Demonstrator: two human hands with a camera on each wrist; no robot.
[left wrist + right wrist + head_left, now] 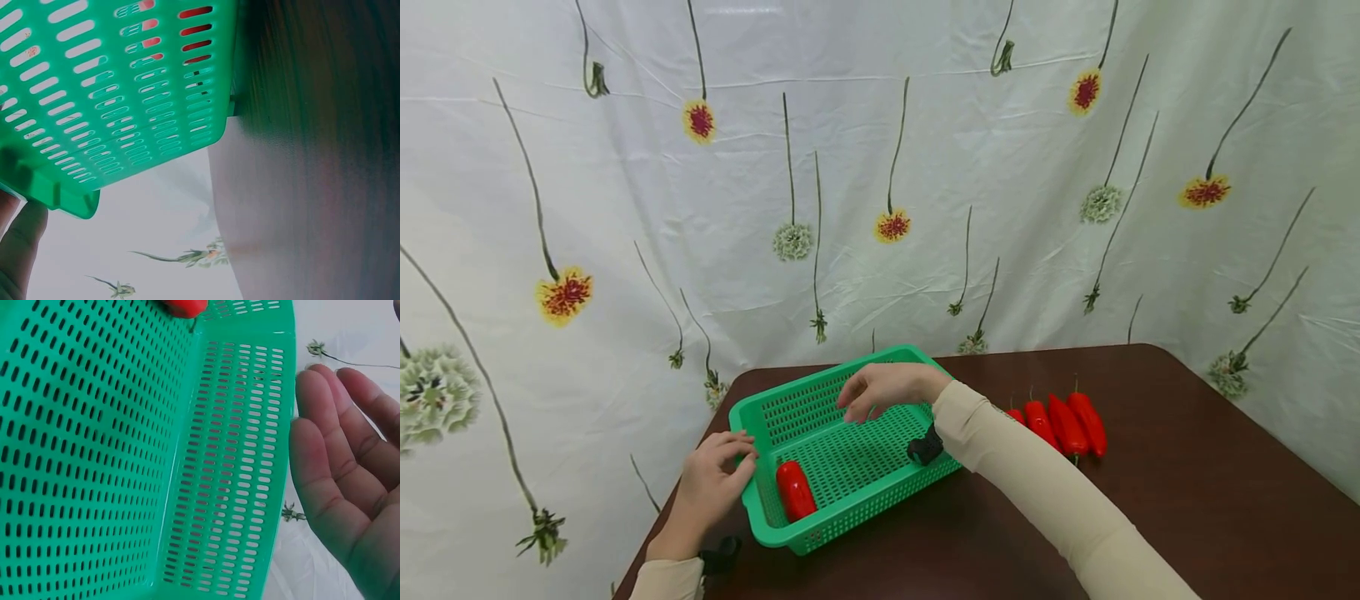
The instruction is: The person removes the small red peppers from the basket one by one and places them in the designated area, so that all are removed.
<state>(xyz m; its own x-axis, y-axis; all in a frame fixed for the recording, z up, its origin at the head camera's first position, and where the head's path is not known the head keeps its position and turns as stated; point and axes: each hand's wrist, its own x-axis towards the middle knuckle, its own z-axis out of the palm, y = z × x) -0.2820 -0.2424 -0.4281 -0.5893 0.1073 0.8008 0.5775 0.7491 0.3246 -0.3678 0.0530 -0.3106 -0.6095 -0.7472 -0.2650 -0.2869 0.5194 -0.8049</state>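
A green perforated basket (842,517) stands on the dark table, with one red chili pepper (795,490) lying at its left end. My left hand (711,479) rests at the basket's left rim; in the left wrist view its fingers (25,240) touch the rim from outside. Over the basket hovers my right hand (883,390), fingers loosely bent and nothing in them. The right wrist view has this hand (356,469) with relaxed fingers, the basket's inner wall (228,444) beside it and part of the red pepper (187,305) at the top.
Several red chili peppers (1066,423) lie in a row on the dark brown table (1187,483) right of the basket, partly hidden behind my right sleeve (1045,492). A white flower-print cloth (850,158) hangs behind the table. Each wrist wears a black device (925,447).
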